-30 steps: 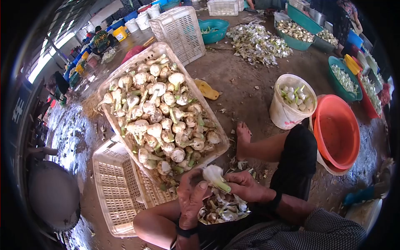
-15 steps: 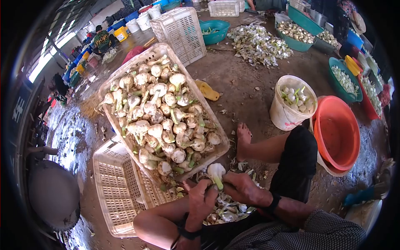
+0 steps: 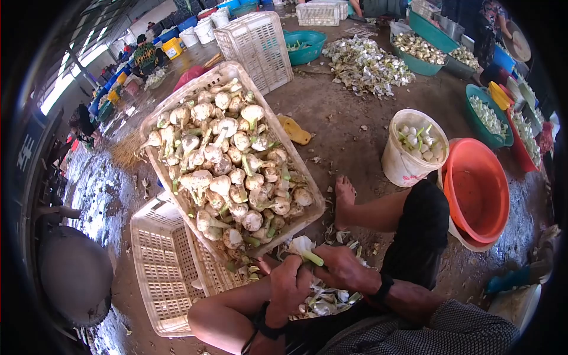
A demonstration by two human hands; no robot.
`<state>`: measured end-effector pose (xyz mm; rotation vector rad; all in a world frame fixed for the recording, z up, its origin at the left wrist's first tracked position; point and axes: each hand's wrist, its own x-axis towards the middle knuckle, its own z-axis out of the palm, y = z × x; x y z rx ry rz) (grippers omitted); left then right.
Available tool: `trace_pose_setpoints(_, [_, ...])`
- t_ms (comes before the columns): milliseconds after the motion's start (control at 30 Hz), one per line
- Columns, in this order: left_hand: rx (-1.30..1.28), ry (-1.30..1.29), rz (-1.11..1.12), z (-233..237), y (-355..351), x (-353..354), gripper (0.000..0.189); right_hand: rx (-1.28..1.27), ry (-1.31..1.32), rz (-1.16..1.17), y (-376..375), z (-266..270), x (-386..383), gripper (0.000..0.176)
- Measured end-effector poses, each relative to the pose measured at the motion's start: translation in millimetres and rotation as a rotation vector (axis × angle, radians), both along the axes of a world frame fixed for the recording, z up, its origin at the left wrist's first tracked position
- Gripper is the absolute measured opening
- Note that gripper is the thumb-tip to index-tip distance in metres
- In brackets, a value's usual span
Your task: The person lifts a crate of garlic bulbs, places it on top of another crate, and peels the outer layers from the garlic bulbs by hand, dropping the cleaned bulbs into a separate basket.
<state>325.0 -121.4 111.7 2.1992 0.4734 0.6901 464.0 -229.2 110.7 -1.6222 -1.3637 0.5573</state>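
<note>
A pale garlic bulb with a cut green stem is held between my two hands, its stem pointing down and to the right. My left hand is closed on it from the left. From the other side, my right hand has its fingers curled in at the bulb; its fingertips are partly hidden. Below my hands, a heap of peeled garlic skins lies between my legs. Just beyond them, a tilted plastic crate is piled with unpeeled garlic bulbs.
To the right stand a white bucket of peeled garlic and an orange basin. Empty crates lie at the left. A yellow slipper, another skin heap and a green tub are farther off. Other people sit in the background.
The garlic bulb has tipped, its stem swinging from downward to down-right, and sits slightly lower and to the left. Both hands have turned with it and stay close together.
</note>
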Motion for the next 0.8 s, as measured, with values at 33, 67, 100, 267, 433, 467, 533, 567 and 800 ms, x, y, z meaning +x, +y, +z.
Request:
trace_pose_setpoints(33, [-0.005, 0.007, 0.006, 0, 1, -1, 0.007, 0.015, 0.012, -0.005, 2, -6, -1, 0.022])
trace_pose_setpoints(67, [-0.003, 0.006, 0.004, 2, 1, -2, 0.007, 0.031, 0.024, -0.010, 3, -13, -1, 0.021])
trace_pose_setpoints(100, [-0.056, 0.024, -0.018, 5, 1, -2, 0.007, 0.034, 0.023, -0.015, 4, -24, 3, 0.021])
trace_pose_setpoints(267, [-0.195, 0.094, -0.014, 17, -1, -10, 0.007, -0.032, 0.097, -0.246, 4, -62, 25, 0.010])
trace_pose_setpoints(433, [-0.733, 0.200, -0.281, 46, 11, -21, 0.013, 0.066, 0.582, -0.324, 10, -70, 42, 0.014])
trace_pose_setpoints(467, [-0.852, 0.277, -0.348, 50, 13, -26, 0.015, 0.076, 0.666, -0.355, 12, -66, 45, 0.016])
trace_pose_setpoints(533, [-0.882, 0.278, -0.442, 61, 20, -22, 0.016, 0.058, 0.672, -0.383, 9, -54, 52, 0.016])
trace_pose_setpoints(567, [-0.557, 0.361, -0.645, 56, 26, -15, 0.021, 0.093, 0.662, -0.336, 8, -52, 56, 0.016])
trace_pose_setpoints(800, [-0.286, 0.550, -0.297, -1, 12, -16, 0.049, 0.095, 0.663, -0.127, 1, -42, 37, 0.015])
